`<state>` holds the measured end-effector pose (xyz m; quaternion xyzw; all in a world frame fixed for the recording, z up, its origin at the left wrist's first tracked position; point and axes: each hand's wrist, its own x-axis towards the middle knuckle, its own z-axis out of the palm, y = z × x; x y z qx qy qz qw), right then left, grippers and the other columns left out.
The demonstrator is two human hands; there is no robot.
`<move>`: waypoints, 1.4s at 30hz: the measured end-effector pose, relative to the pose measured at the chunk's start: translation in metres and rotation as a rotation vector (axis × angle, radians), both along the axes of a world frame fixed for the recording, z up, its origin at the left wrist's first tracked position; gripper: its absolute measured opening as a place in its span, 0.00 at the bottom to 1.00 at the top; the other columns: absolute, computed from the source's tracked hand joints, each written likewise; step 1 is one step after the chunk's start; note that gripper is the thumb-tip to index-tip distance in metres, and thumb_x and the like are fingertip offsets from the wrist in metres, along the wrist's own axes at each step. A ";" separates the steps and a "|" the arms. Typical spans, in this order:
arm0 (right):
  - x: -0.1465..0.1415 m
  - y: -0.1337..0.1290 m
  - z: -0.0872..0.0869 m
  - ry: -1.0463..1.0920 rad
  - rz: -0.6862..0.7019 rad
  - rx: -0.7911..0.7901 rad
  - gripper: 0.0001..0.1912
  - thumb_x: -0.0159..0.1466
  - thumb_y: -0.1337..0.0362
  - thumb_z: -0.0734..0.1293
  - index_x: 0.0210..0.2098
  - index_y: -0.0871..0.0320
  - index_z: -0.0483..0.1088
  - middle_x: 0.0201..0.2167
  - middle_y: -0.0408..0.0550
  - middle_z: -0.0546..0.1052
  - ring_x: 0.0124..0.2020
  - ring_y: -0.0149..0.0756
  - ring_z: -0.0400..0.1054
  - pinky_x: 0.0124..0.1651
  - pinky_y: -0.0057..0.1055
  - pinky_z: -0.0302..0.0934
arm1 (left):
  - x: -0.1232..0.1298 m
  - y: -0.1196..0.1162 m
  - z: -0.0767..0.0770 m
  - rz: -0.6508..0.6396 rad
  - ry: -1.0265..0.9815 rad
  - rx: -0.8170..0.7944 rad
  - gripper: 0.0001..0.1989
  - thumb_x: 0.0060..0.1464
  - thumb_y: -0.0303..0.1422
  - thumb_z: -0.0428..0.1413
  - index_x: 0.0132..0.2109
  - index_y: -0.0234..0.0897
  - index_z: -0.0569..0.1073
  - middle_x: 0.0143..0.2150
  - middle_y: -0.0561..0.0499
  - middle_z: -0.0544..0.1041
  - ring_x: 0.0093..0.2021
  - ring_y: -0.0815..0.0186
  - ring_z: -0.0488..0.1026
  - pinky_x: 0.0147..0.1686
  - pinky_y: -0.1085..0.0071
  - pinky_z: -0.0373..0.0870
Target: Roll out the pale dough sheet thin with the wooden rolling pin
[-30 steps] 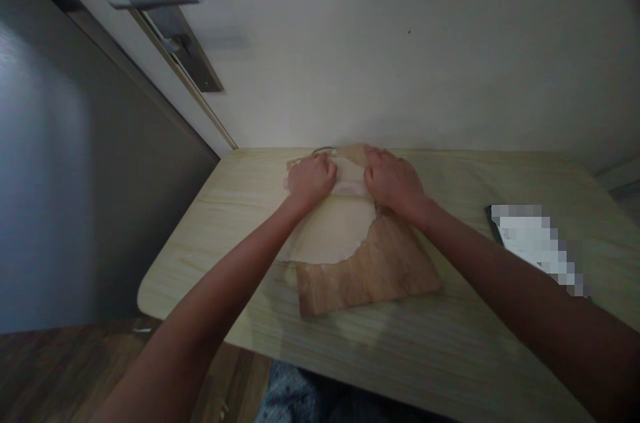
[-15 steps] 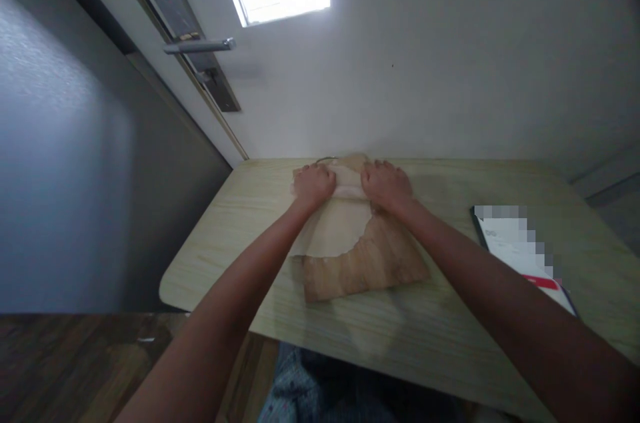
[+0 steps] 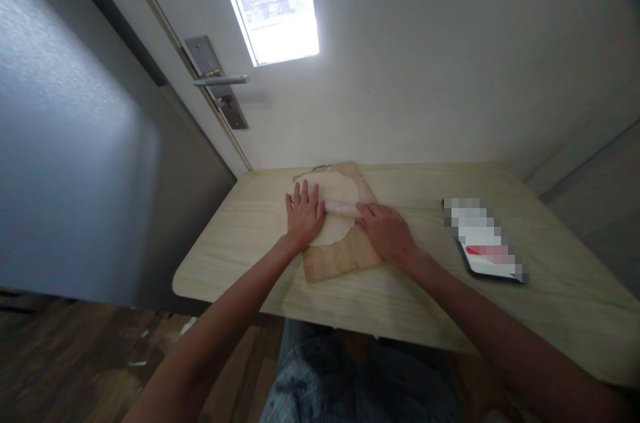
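A pale rolling pin [image 3: 341, 208] lies crosswise over a thin, round sheet of dough [image 3: 333, 183]. Beneath the dough is a wooden cutting board [image 3: 340, 261] with a metal handle at its far edge. My left hand [image 3: 304, 217] rests palm down over the pin's left end, its fingers spread and stretched forward. At the other end, my right hand [image 3: 387, 231] has its fingers bent over the pin, and its palm is over the board's right side. Both ends of the pin are covered by my hands.
The light wooden table [image 3: 225, 229] stands against a white door with a metal handle [image 3: 223, 81] and a bright window [image 3: 273, 3]. Right of the board lies a partly blurred flat white and red item with a dark edge [image 3: 483, 243]. A grey panel rises at left.
My hands and the rolling pin have come back from the board's far side towards me. The left fingers have gone from curled to spread. The camera view has also shifted.
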<state>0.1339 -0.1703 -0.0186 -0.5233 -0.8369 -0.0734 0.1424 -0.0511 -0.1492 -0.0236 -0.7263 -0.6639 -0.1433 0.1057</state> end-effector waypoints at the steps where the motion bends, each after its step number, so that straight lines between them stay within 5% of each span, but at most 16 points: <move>1: 0.003 -0.005 0.001 -0.009 0.001 -0.013 0.17 0.63 0.64 0.53 0.49 0.61 0.62 0.45 0.54 0.70 0.44 0.38 0.64 0.44 0.33 0.57 | 0.000 -0.002 -0.001 0.018 -0.031 -0.025 0.25 0.59 0.39 0.35 0.60 0.34 0.51 0.63 0.38 0.46 0.63 0.52 0.40 0.55 0.50 0.45; 4: 0.006 -0.017 0.004 0.004 -0.045 -0.043 0.16 0.64 0.64 0.52 0.48 0.61 0.63 0.42 0.55 0.72 0.39 0.38 0.66 0.37 0.31 0.61 | 0.008 -0.001 -0.003 -0.004 -0.129 -0.096 0.28 0.58 0.40 0.36 0.61 0.28 0.46 0.63 0.32 0.42 0.63 0.51 0.36 0.54 0.50 0.48; 8: -0.007 -0.027 0.003 0.103 -0.040 -0.045 0.18 0.62 0.71 0.51 0.49 0.61 0.63 0.43 0.55 0.71 0.42 0.38 0.67 0.38 0.32 0.64 | 0.031 0.015 0.001 -0.151 -0.173 -0.151 0.26 0.58 0.39 0.37 0.59 0.26 0.52 0.62 0.32 0.47 0.63 0.52 0.33 0.56 0.50 0.42; 14: -0.023 -0.033 -0.011 0.233 0.179 0.039 0.23 0.58 0.77 0.50 0.51 0.68 0.62 0.55 0.59 0.62 0.57 0.40 0.53 0.54 0.40 0.56 | 0.052 0.058 0.007 0.001 -0.286 -0.156 0.27 0.59 0.36 0.34 0.59 0.19 0.50 0.62 0.30 0.45 0.63 0.57 0.36 0.59 0.60 0.41; 20: -0.031 -0.032 -0.010 0.213 0.416 0.013 0.18 0.60 0.72 0.55 0.48 0.67 0.66 0.50 0.54 0.68 0.58 0.41 0.50 0.58 0.41 0.49 | 0.058 0.087 0.006 -0.222 -0.181 -0.210 0.25 0.59 0.37 0.34 0.59 0.26 0.53 0.63 0.36 0.47 0.63 0.62 0.37 0.59 0.64 0.42; 24: -0.036 -0.031 -0.010 0.282 0.411 0.002 0.16 0.60 0.70 0.57 0.44 0.66 0.68 0.46 0.52 0.71 0.55 0.41 0.55 0.59 0.40 0.48 | 0.061 0.092 0.006 -0.342 -0.081 -0.226 0.24 0.59 0.37 0.33 0.57 0.29 0.56 0.62 0.40 0.51 0.63 0.63 0.35 0.59 0.64 0.38; 28: -0.033 -0.032 -0.011 0.333 0.416 -0.032 0.16 0.60 0.70 0.56 0.46 0.65 0.68 0.48 0.52 0.69 0.56 0.41 0.53 0.58 0.40 0.50 | 0.065 0.089 0.009 -0.285 -0.053 -0.229 0.26 0.59 0.38 0.34 0.58 0.23 0.54 0.62 0.35 0.50 0.63 0.61 0.36 0.59 0.64 0.40; 42: -0.019 -0.038 -0.004 0.418 0.256 -0.111 0.15 0.59 0.70 0.57 0.43 0.64 0.68 0.44 0.53 0.71 0.56 0.42 0.52 0.59 0.43 0.47 | 0.111 0.083 0.028 -0.221 -0.058 -0.280 0.23 0.60 0.38 0.31 0.51 0.33 0.63 0.57 0.41 0.61 0.61 0.57 0.48 0.58 0.57 0.42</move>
